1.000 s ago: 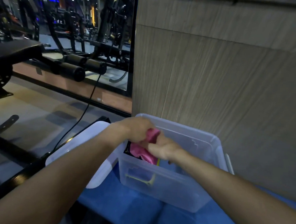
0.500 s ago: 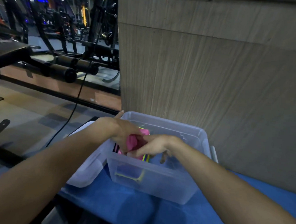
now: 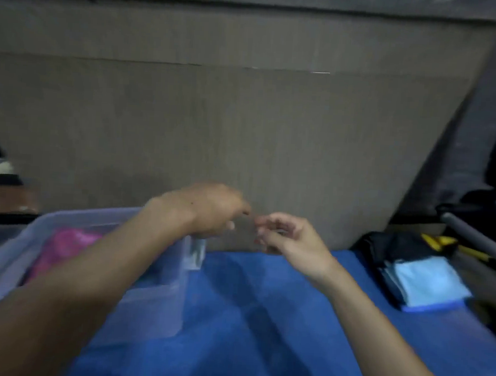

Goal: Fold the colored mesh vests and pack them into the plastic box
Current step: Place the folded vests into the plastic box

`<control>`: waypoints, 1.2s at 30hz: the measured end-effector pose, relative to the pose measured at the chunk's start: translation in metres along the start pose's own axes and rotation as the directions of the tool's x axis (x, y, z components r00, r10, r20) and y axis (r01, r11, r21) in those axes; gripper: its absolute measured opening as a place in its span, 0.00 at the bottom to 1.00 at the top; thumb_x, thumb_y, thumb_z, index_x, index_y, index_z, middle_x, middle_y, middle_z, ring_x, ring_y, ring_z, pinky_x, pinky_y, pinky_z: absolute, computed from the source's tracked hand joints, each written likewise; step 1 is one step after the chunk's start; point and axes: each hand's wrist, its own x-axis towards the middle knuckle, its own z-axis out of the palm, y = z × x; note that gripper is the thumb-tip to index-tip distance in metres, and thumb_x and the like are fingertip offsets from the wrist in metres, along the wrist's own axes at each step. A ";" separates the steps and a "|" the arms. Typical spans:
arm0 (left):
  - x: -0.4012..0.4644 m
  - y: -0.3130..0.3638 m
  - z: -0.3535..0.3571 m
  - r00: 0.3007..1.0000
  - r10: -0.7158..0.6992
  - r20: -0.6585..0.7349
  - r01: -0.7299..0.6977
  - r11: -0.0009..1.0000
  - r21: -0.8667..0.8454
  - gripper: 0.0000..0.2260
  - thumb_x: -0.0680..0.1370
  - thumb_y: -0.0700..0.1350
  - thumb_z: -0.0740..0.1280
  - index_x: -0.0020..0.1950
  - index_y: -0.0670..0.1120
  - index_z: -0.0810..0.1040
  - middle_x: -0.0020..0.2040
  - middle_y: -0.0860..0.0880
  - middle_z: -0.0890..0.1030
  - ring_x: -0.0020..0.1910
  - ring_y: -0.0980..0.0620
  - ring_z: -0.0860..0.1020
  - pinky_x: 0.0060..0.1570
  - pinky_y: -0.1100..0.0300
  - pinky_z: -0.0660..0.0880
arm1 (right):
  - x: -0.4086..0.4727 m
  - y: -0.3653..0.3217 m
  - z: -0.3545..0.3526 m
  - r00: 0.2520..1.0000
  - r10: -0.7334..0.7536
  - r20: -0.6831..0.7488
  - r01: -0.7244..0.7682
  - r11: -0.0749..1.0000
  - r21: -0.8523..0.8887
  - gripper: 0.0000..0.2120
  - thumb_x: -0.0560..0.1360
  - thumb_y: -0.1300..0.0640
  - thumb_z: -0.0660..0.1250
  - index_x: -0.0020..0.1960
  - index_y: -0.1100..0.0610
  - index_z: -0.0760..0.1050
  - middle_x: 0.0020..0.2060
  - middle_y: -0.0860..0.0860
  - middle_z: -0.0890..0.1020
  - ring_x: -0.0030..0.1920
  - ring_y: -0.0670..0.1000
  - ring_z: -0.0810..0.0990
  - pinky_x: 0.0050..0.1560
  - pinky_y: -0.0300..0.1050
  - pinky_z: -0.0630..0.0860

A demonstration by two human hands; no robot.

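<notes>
The clear plastic box (image 3: 158,307) stands at the left on the blue mat (image 3: 261,334). A pink mesh vest (image 3: 66,246) lies inside it, partly hidden by my left forearm. My left hand (image 3: 210,208) hovers above the box's right rim, fingers loosely curled and holding nothing. My right hand (image 3: 284,236) floats just to its right over the mat, fingers relaxed and empty. The two hands almost touch at the fingertips. The frame is blurred by motion.
A wood-grain wall panel (image 3: 244,129) rises right behind the mat. At the right lies a stack of folded cloth, light blue on top (image 3: 427,283), with dark fabric (image 3: 397,246) and a yellow-handled tool (image 3: 452,247) behind it.
Both hands have let go of the pink vest, left it in the box and lifted out to the right. My view has swung right, so the box now sits at the left.
</notes>
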 end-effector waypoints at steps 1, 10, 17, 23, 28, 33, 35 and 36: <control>0.023 0.023 -0.004 0.998 0.057 -0.029 -0.058 0.998 -0.029 0.20 0.82 0.47 0.65 0.75 0.53 0.71 0.72 0.49 0.74 0.71 0.46 0.72 0.67 0.53 0.70 | -0.012 0.014 -0.036 0.991 0.042 -0.128 -0.040 0.999 0.018 0.07 0.79 0.70 0.66 0.53 0.62 0.81 0.43 0.54 0.83 0.42 0.50 0.80 0.43 0.42 0.79; 0.214 0.173 0.054 0.965 0.227 -0.134 -0.261 0.892 -0.369 0.15 0.82 0.45 0.64 0.69 0.49 0.76 0.66 0.48 0.77 0.67 0.46 0.74 0.67 0.51 0.70 | -0.089 0.136 -0.251 0.425 0.480 -0.767 -0.418 0.856 0.305 0.23 0.68 0.43 0.76 0.45 0.59 0.69 0.34 0.54 0.75 0.37 0.56 0.77 0.51 0.65 0.82; 0.297 0.226 0.098 0.937 0.242 -0.251 -0.312 0.904 -0.294 0.31 0.79 0.47 0.69 0.80 0.51 0.62 0.78 0.51 0.62 0.74 0.46 0.63 0.70 0.46 0.68 | -0.093 0.150 -0.271 0.381 0.611 -0.694 -0.401 0.785 0.471 0.18 0.74 0.51 0.78 0.37 0.59 0.72 0.34 0.56 0.75 0.41 0.57 0.80 0.42 0.53 0.83; 0.326 0.241 0.120 0.938 0.271 -0.218 -0.308 0.938 -0.159 0.34 0.77 0.48 0.71 0.81 0.54 0.61 0.79 0.53 0.60 0.75 0.48 0.60 0.68 0.47 0.69 | -0.081 0.164 -0.278 0.487 0.602 -0.633 -0.445 0.794 0.413 0.15 0.72 0.49 0.78 0.49 0.59 0.80 0.37 0.53 0.77 0.35 0.52 0.75 0.36 0.46 0.79; 0.336 0.247 0.130 0.916 0.246 -0.317 -0.296 0.948 -0.119 0.29 0.77 0.43 0.68 0.78 0.53 0.66 0.73 0.53 0.67 0.69 0.47 0.67 0.59 0.50 0.75 | -0.059 0.176 -0.269 0.436 0.543 -0.717 -0.334 0.838 0.431 0.12 0.70 0.51 0.77 0.48 0.54 0.78 0.48 0.51 0.85 0.47 0.53 0.84 0.48 0.54 0.84; 0.338 0.261 0.129 0.909 0.241 -0.341 -0.255 0.967 0.006 0.21 0.80 0.47 0.66 0.73 0.48 0.70 0.65 0.48 0.74 0.64 0.44 0.71 0.49 0.50 0.76 | -0.065 0.179 -0.275 0.346 0.557 -0.755 -0.226 0.830 0.509 0.10 0.71 0.54 0.75 0.50 0.54 0.77 0.50 0.55 0.85 0.48 0.59 0.85 0.53 0.62 0.83; 0.335 0.264 0.122 0.906 0.228 -0.357 -0.240 0.971 0.013 0.18 0.81 0.46 0.63 0.72 0.47 0.71 0.64 0.48 0.75 0.63 0.44 0.72 0.46 0.51 0.73 | -0.073 0.175 -0.280 0.325 0.574 -0.751 -0.136 0.815 0.564 0.13 0.72 0.55 0.74 0.54 0.56 0.77 0.51 0.55 0.85 0.48 0.59 0.86 0.50 0.59 0.84; 0.331 0.263 0.118 0.904 0.231 -0.361 -0.241 0.970 0.018 0.18 0.81 0.46 0.62 0.72 0.47 0.72 0.64 0.48 0.76 0.63 0.44 0.73 0.45 0.52 0.71 | -0.077 0.171 -0.282 0.322 0.576 -0.751 -0.076 0.807 0.586 0.14 0.73 0.55 0.73 0.57 0.57 0.77 0.51 0.55 0.85 0.48 0.59 0.86 0.48 0.56 0.83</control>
